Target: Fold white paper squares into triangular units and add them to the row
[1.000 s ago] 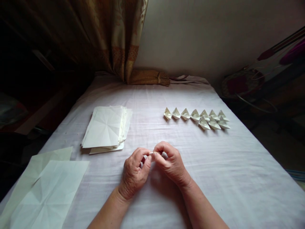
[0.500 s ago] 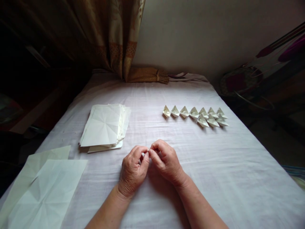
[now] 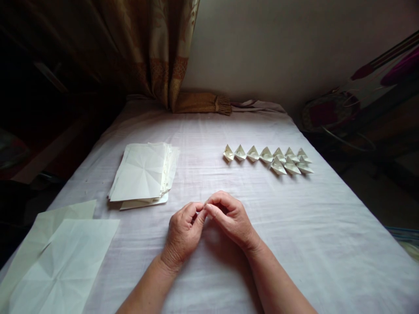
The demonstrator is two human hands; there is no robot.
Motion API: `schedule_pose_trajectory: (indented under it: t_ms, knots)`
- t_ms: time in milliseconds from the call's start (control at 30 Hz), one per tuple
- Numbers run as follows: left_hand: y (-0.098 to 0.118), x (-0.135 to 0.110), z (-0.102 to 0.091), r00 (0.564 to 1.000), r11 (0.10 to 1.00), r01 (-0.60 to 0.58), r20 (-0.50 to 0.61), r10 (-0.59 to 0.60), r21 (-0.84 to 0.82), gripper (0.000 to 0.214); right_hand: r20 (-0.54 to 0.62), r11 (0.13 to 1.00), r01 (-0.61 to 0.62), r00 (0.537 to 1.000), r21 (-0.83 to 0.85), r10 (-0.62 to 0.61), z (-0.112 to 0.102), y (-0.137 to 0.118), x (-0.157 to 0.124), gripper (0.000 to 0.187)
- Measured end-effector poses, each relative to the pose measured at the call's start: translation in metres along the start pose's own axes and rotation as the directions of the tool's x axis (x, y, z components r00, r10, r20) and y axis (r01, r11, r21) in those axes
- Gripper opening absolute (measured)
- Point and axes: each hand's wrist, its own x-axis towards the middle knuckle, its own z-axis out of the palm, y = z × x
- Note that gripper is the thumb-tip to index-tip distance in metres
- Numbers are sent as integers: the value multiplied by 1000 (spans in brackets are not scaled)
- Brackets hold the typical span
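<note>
In the middle of the bed-like surface, my left hand (image 3: 185, 231) and my right hand (image 3: 231, 218) meet at the fingertips. Both are closed in a pinch, thumbs against index fingers. The small piece of white paper between them is almost wholly covered by the fingers, so its shape cannot be made out. Beyond my right hand stand several small folded paper boats (image 3: 253, 153) in two rows, the nearer row shorter. A stack of creased square paper sheets (image 3: 139, 172) lies beyond my left hand.
Two larger creased sheets (image 3: 70, 257) overlap at the near left. A pale sheet (image 3: 294, 244) covers the surface, with slight wrinkles. At the far edge hangs a gold-brown curtain (image 3: 160, 56) with its fringed tieback (image 3: 203, 103) against the wall. Dark clutter stands off both sides.
My right hand's fingers have straightened a little and its wrist has shifted slightly right. The white sliver seen between the fingertips is now covered. Paper boats and sheets stay put.
</note>
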Motion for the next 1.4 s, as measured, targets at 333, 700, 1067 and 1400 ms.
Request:
schedule_pose_trajectory:
  t_ms: [333, 700, 1067, 1400]
  knots:
    - [-1, 1, -1, 990, 982, 134, 51, -128, -131, 21, -165, 990, -84, 981, 115, 103, 10, 0, 0, 21]
    - [1, 8, -10, 935, 823, 342, 76, -347, -454, 23, 3, 954, -173, 984, 246, 178, 3, 2, 1, 19]
    - [6, 11, -9, 908, 767, 400, 104, -405, -502, 28, -12, 886, -286, 950, 366, 311, 9, 3, 2, 16]
    - [2, 12, -10, 911, 756, 380, 73, -406, -533, 30, 122, 950, -179, 981, 255, 152, 1, 1, -1, 11]
